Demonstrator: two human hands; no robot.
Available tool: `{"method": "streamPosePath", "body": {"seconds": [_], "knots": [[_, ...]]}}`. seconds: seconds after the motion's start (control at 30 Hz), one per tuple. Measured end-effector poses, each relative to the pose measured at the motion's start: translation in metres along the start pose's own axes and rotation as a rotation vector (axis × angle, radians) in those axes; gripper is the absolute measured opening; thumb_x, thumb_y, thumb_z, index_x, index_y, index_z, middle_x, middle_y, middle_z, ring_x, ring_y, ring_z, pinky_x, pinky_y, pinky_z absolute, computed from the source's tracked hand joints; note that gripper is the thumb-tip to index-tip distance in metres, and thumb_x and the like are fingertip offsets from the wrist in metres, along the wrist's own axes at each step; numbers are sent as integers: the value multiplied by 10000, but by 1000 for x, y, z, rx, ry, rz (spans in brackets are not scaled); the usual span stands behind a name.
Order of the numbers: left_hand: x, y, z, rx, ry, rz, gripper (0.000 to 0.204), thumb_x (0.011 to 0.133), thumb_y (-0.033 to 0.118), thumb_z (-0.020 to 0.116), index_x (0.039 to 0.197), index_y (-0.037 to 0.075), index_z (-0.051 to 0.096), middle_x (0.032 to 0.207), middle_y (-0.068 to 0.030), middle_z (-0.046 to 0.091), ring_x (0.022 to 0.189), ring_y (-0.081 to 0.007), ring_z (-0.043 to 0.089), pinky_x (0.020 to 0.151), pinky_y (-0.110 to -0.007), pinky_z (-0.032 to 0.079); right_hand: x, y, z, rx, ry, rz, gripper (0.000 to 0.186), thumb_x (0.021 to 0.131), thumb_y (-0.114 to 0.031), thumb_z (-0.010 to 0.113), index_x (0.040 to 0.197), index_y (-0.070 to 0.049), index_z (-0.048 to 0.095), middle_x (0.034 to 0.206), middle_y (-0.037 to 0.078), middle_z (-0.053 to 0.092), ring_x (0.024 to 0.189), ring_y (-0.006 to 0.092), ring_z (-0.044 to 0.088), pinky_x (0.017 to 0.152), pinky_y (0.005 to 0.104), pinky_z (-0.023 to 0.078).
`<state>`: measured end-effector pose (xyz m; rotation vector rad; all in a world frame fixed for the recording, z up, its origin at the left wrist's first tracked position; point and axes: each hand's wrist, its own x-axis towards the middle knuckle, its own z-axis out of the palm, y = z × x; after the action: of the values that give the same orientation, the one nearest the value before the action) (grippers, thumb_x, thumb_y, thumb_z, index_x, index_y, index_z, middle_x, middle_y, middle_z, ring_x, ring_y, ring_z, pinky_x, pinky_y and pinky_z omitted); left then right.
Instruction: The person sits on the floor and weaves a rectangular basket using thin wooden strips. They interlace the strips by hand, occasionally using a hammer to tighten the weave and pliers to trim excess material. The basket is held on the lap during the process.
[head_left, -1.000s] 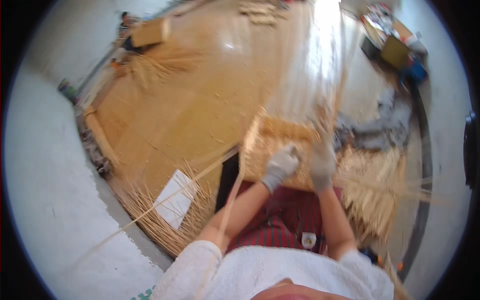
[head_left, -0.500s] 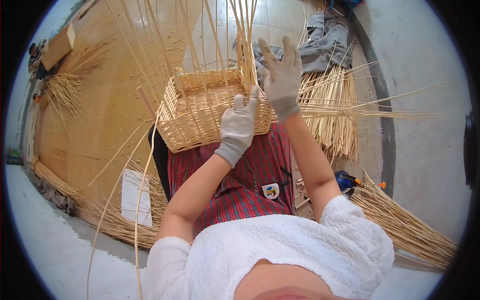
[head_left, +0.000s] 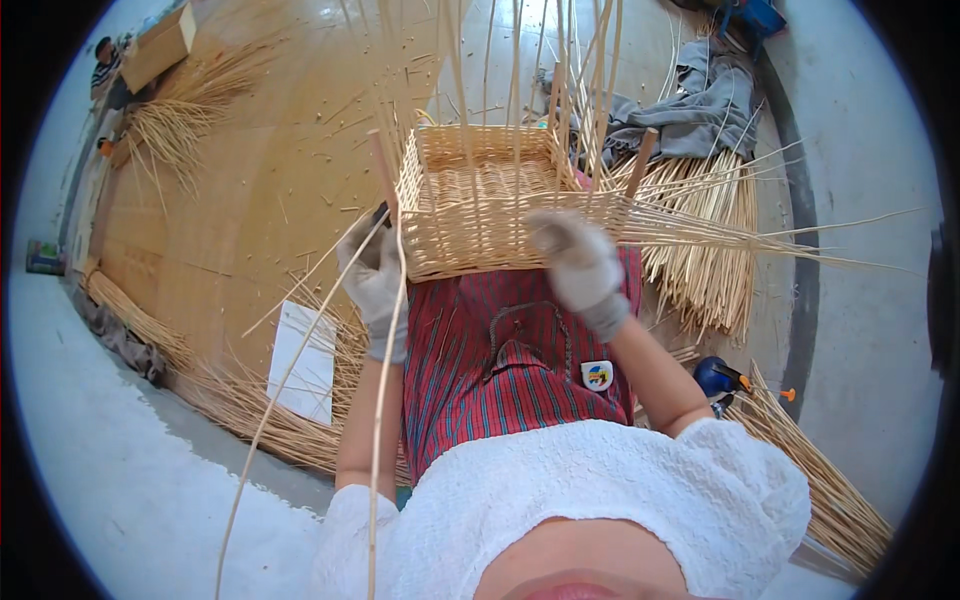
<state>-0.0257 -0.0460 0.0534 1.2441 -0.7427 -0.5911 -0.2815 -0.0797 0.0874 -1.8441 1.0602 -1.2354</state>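
Observation:
A pale woven rectangular basket (head_left: 480, 240), with long upright stakes, rests at the top of a red striped cloth (head_left: 480, 360) over my lap. My left hand (head_left: 370, 270) in a light glove is beside the basket's left front corner, fingers curled near long loose canes (head_left: 320, 314) and a small dark thing; what it grips is unclear. My right hand (head_left: 575, 260), also gloved, is motion-blurred at the front wall, right of centre, its fingers hard to make out. Thicker wooden sticks (head_left: 640, 160) stand at the basket's corners.
Cane bundles lie right (head_left: 700, 260), lower right (head_left: 810, 460) and upper left (head_left: 180, 120). Grey cloth (head_left: 700, 110) covers part of one bundle. A white sheet (head_left: 300, 355) lies left. Someone (head_left: 105, 70) appears beside a box (head_left: 155, 45) at upper left. A blue tool (head_left: 715, 380) lies right.
My left hand has moved from the basket's front to its left corner. My right hand has come down from among the upper canes to the front wall. The basket now appears squarer to me.

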Motion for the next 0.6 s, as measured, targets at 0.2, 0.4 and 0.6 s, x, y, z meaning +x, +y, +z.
{"method": "streamPosePath", "body": {"seconds": [0.2,0.4,0.6], "knots": [[15,-38,-59,-30,-321,-83,337,866,23,784,1176,-24,659,1009,-90,715,904,-175,693,848,-303,577,18,-85,134,-362,-477,-508,235,883,-359,710,1004,-158,717,746,46,623,752,273,654,680,406,542],[120,3,-49,-52,-1074,-321,572,917,105,750,1441,48,529,1156,-27,659,1037,-144,638,971,-305,515,-9,-96,142,-351,-461,-429,160,877,-272,682,850,-131,613,752,41,580,747,252,617,677,401,522],[131,-16,-32,-64,-1152,-380,370,875,91,800,1191,87,607,904,58,591,726,-26,507,603,-201,439,-24,-50,73,184,-102,208,125,935,-161,691,1043,-98,682,902,32,682,754,165,652,608,320,524]]}}
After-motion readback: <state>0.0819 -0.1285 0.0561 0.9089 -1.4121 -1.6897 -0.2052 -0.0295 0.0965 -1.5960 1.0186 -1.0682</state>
